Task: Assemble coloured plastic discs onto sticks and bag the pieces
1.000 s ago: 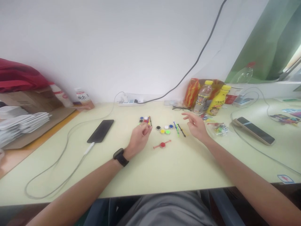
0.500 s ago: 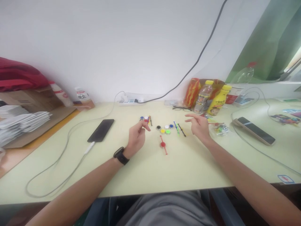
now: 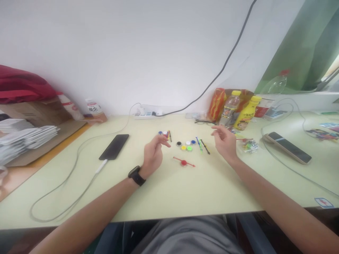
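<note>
A red spinner (image 3: 183, 163), a round hub with a thin bar across it, lies on the table between my hands. My left hand (image 3: 154, 153) is left of it, fingers loosely bent and apart, with nothing visible in them. Over on the right, my right hand (image 3: 224, 141) is raised with fingers partly stretched out, also holding nothing I can see. Between the hands sit several small round discs, among them a yellow disc (image 3: 183, 148) and a green disc (image 3: 189, 148). Beside my right hand lie thin plastic sticks, including a black stick (image 3: 205, 146).
A phone (image 3: 114, 147) on a charging cable lies at left. Behind my right hand stand a clear bottle (image 3: 229, 109) and a yellow bottle (image 3: 246, 113), near a bag of small parts (image 3: 249, 145). A beige device (image 3: 288, 147) lies at right; white stacks (image 3: 29, 139) are far left.
The red spinner's bar has turned from nearly upright to nearly level in view, its hub staying in place. My right hand has shifted slightly right, its fingers more bent; my left hand has barely moved.
</note>
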A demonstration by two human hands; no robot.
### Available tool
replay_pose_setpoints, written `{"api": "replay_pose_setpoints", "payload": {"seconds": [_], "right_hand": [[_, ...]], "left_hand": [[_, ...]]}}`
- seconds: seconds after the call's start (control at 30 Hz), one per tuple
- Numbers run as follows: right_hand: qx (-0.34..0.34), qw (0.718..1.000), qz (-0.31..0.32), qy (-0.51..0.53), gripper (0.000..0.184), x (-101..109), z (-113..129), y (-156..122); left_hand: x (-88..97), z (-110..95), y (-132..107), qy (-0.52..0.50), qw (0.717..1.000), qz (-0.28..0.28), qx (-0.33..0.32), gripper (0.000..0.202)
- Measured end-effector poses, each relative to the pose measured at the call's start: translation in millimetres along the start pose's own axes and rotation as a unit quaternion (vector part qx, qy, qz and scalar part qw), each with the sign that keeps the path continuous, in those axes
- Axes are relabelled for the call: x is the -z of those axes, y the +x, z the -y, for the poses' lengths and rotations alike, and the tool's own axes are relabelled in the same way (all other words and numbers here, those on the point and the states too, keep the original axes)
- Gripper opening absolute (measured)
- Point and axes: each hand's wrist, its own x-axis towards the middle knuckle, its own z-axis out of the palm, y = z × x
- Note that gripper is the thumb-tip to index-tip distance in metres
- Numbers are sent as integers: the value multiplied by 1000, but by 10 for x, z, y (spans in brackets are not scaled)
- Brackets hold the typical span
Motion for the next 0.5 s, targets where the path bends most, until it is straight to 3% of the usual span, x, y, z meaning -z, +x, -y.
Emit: {"api": "replay_pose_setpoints", "payload": {"seconds": [0.13,0.23,0.4,0.5], "right_hand": [[33,999,17,14,38,-23,-49,6],[6,999,1,32,42,26,-29,5],[-44,998,-29,40,32,88,25,-28],[-44,997,-28,49,24,60,30,-34]], "left_hand": [[27,7,1,-14,999,-7,43,33],[23,22,-5,-39,996,-5,74,29],[-26,-46,-1,32,999,13,2,24],[-51,-83,-4,61,998,22,6,21]]}}
